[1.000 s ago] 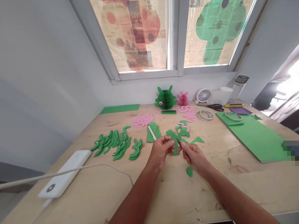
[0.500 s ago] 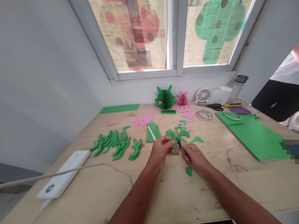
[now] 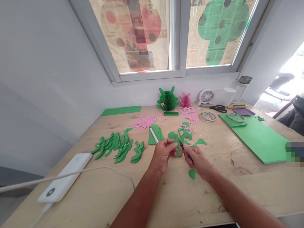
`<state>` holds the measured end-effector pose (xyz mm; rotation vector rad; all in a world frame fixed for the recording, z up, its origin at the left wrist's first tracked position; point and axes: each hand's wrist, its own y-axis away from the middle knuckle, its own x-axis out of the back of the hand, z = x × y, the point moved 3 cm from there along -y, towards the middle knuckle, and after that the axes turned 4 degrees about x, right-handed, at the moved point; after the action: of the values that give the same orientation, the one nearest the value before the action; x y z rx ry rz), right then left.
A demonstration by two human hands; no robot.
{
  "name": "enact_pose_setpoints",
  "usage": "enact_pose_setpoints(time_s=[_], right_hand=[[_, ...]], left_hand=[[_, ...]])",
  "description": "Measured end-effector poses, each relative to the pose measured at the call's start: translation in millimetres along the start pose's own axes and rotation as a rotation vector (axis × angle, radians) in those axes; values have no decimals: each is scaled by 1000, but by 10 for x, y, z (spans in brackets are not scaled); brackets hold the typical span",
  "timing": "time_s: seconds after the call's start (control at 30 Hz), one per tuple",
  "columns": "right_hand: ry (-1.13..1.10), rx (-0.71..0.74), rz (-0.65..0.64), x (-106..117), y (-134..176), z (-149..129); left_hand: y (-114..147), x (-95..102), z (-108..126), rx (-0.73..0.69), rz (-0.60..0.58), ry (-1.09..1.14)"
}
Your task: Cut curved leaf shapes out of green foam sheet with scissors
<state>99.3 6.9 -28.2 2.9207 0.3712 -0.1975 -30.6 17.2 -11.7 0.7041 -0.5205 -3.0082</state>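
My left hand (image 3: 165,151) is closed in a pinch over the green paper scraps, gripping what appears to be a small green paper piece, mostly hidden by the fingers. Beside it, my right hand (image 3: 196,158) is wrapped round dark scissors (image 3: 182,146), whose narrow tips point toward the left fingertips. Curved green paper cut-offs (image 3: 185,136) lie just beyond both hands. A small green piece (image 3: 192,174) rests on the table below my right wrist. Left of the hands, a white pen (image 3: 154,135) lies on folded green paper (image 3: 159,132).
Stacks of wavy green cut-outs (image 3: 123,150) and pink cut-outs (image 3: 144,122) lie to the left. A white power bank (image 3: 65,177) with a cable is near the left edge. Tape rolls (image 3: 207,117), black-handled scissors (image 3: 218,109), a fan (image 3: 206,97) and green sheets (image 3: 258,139) are on the right.
The person at the far right edge has gone from view, and a bright doorway shows there. Both hands stay almost in the same place.
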Motion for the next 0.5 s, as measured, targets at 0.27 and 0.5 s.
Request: enact_pose_setpoints(time_s=[0.27,0.5], right_hand=[[0,3,-2,-1,2,14],[15,1,-6,-2,-7,-2]], left_hand=[[-11,3,-2,1,-12,-10],[-15,9,-11,11,-22,-2]])
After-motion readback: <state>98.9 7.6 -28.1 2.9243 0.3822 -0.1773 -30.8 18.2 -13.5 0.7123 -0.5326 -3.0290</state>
